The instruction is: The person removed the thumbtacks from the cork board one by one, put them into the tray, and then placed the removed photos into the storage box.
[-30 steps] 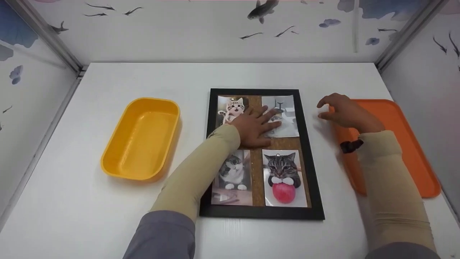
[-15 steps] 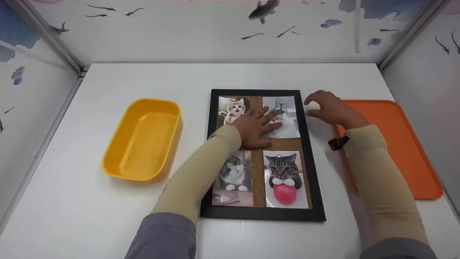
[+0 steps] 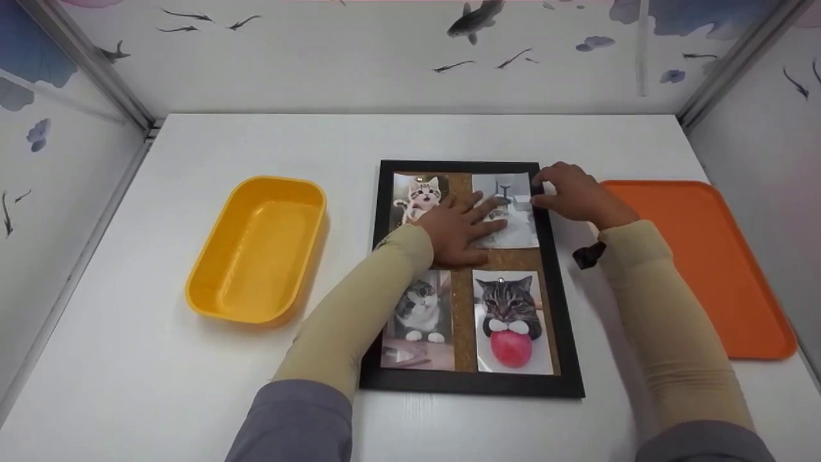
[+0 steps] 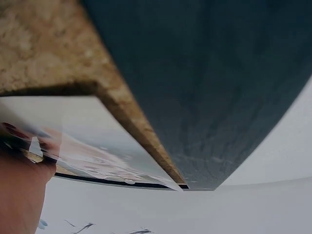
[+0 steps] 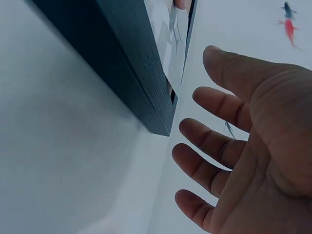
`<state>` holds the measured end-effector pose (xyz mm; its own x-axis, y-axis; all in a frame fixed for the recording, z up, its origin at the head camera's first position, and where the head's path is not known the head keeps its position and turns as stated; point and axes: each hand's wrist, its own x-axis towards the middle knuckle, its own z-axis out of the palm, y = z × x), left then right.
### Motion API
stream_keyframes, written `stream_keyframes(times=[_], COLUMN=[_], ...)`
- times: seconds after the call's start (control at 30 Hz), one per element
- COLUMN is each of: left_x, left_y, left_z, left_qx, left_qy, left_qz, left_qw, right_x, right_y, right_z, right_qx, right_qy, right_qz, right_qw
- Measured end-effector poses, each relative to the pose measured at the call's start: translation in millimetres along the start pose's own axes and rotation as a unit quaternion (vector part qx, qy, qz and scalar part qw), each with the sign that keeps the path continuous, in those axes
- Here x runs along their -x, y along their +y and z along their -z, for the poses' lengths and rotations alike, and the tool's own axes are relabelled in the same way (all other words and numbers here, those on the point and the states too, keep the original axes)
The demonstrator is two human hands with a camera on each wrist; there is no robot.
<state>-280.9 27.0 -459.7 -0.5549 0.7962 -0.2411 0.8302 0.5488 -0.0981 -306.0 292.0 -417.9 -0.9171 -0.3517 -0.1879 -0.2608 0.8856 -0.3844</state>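
Observation:
A black-framed cork board (image 3: 471, 383) lies flat with cat photos on it. My left hand (image 3: 457, 232) rests with spread fingers between the two upper photos, covering part of the kitten photo (image 3: 420, 192) and the grey-white photo (image 3: 521, 221). Below are a grey-and-white cat photo (image 3: 417, 321) and a photo of a tabby with a pink ball (image 3: 512, 324), a shiny pin at its top. My right hand (image 3: 577, 197) is at the frame's upper right edge, fingertips overlapping it in the head view. In the right wrist view its loosely bent fingers (image 5: 200, 168) hold nothing.
A yellow tub (image 3: 256, 250) stands left of the board. To the right lies an orange tray (image 3: 725, 269), partly behind the right forearm. White walls with printed fish enclose the table (image 3: 192, 378) at the back and sides.
My right hand has moved left from beside the orange tray to the frame's upper right edge. My left hand stays on the board.

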Motion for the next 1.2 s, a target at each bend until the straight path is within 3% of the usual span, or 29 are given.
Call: stream_keyframes(times=[0.7,1.2], left_x=[-4.9,-2.0], left_y=[-2.1,-0.8], left_z=[-3.9,-0.2], left_qx=[-0.016,-0.012], left_qy=[-0.005,-0.008], left_qz=[-0.003,-0.002], left_qw=[0.9998,0.9999], right_x=[-12,-8], right_y=[0,-8], right_z=[-15.0,-13.9], right_qx=[0.038,-0.028], right_qy=[0.016,0.013], right_qz=[-0.035,0.007], right_qw=[0.999,0.999])
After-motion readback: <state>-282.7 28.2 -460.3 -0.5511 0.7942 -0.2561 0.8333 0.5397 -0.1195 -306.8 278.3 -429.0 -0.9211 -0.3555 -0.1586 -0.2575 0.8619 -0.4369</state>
